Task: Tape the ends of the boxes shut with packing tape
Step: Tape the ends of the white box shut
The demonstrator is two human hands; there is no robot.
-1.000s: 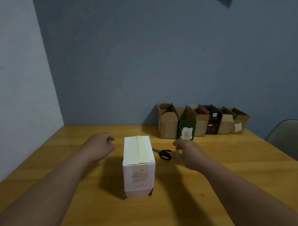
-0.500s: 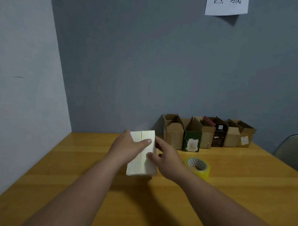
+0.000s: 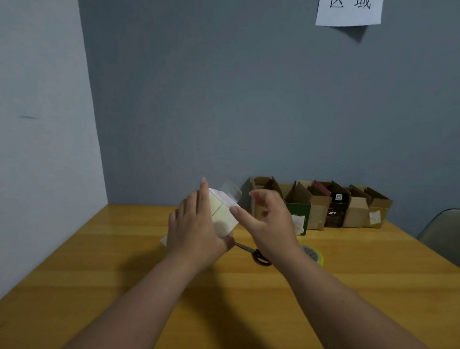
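The small white cardboard box (image 3: 222, 213) is held up above the yellow wooden bench (image 3: 114, 261), tilted, its cream end with the centre flap seam turned toward the camera. The left hand (image 3: 195, 225) covers the box's left side, its fingers (image 3: 203, 194) straight and lying together along the box edge; the lower left part of the box is hidden behind this hand, with only a pale corner showing near the wrist. The right hand (image 3: 269, 223) is just right of the box, its thumb reaching to the box's right edge and the other fingers loosely curled above; whether it pinches anything I cannot tell. A faint, translucent strip of clear tape (image 3: 230, 191) seems to rise from the box's far top edge, but it is blurred and hard to make out. Below the hands, the black-handled scissors (image 3: 257, 254) lie on the bench, their handles partly hidden by the right wrist. The yellow roll of packing tape (image 3: 313, 254) lies just beside the scissors, mostly covered by the right forearm. Along the grey wall stands a row of open brown, green and black cardboard boxes (image 3: 354, 206), its left end hidden behind the right hand. A white paper sign (image 3: 349, 10) on the wall is cut off by the top edge, and a grey chair (image 3: 447, 234) is cut off at the right.
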